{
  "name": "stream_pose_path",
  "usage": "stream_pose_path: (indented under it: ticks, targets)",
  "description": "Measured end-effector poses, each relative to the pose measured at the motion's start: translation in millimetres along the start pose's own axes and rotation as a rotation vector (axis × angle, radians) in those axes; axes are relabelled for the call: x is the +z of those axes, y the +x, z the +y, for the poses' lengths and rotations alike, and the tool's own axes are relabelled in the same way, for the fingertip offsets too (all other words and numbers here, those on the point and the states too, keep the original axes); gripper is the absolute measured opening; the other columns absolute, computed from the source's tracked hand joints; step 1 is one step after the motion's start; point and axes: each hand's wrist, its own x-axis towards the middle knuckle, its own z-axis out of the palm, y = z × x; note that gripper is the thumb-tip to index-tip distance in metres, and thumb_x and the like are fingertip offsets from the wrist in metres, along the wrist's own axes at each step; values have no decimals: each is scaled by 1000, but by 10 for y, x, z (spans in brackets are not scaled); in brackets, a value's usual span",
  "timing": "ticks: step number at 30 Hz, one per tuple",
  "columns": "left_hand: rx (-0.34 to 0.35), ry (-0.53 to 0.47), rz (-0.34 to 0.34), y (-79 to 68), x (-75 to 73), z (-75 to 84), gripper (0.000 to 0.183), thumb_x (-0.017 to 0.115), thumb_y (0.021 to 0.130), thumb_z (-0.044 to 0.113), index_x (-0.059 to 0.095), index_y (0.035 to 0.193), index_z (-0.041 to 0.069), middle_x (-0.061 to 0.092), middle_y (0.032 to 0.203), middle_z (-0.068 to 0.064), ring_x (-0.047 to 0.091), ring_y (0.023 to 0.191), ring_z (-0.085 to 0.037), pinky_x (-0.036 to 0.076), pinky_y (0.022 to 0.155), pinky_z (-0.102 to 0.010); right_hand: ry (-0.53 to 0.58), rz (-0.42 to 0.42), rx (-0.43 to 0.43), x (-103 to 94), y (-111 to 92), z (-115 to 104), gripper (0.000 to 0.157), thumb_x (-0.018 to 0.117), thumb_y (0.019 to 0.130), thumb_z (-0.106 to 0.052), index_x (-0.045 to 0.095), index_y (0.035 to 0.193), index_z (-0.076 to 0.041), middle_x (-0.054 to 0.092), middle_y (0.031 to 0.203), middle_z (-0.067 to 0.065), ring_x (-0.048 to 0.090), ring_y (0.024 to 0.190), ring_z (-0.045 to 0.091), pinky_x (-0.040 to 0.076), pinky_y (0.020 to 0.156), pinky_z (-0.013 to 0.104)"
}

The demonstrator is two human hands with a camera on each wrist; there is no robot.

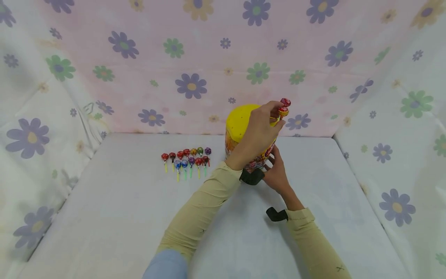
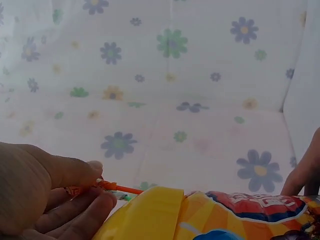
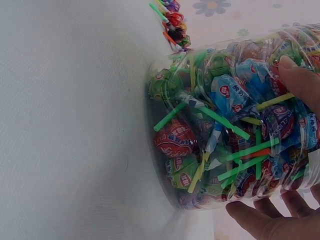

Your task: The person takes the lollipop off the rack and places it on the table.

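Observation:
A clear plastic jar (image 3: 235, 125) packed with wrapped lollipops stands on the table, topped by a yellow lid (image 1: 239, 122) and wearing a colourful label. My left hand (image 1: 259, 131) reaches across the lid and pinches lollipops (image 1: 283, 112) at its right edge; two red-and-yellow wrapped heads show above the fingertips. From that pinch an orange stick (image 2: 129, 189) points toward the lid in the left wrist view. Low on the jar's right side, my right hand (image 1: 277, 172) grips the clear wall, thumb on one side and fingers on the other.
Left of the jar, several lollipops (image 1: 184, 164) lie in two rough rows on the white table (image 1: 122, 217), sticks toward me. Floral cloth walls (image 1: 209, 58) enclose the table at the back and both sides. Each wrist carries a black strap piece (image 1: 277, 214).

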Motion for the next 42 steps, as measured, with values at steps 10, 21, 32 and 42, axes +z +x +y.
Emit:
stream_pose_path:
  ticks: [10,21,32,42]
  targets:
    - [124,-140,88,56,67,-55,28,66,96,-2,63,125,-2,73,116,-14,71,103,-18,56,88,-16,5,-16,2,-7,-88,-332,103,79,81,2,15,161,-4,29,157,28,33,145,53,38,111,64]
    - [132,-257,123,-232,-12,-7,34,63,99,3,58,132,-1,69,113,-18,71,97,-24,59,83,-20,-25,-10,24,33,-109,-291,104,83,81,-1,18,161,-10,31,160,20,34,146,47,37,112,64]
    - [99,-295,218,-708,-150,-238,34,67,98,4,60,130,0,69,116,-17,71,99,-26,62,81,-28,-46,10,-22,26,-109,-279,101,83,81,0,20,160,-7,32,158,22,37,144,49,41,109,65]
    - [133,-351,367,-1115,-535,-866,34,66,93,-10,59,126,-12,65,112,-27,72,91,-20,63,73,-32,-43,20,-25,46,-26,73,105,86,80,-4,21,161,-18,34,159,12,36,146,43,41,110,64]
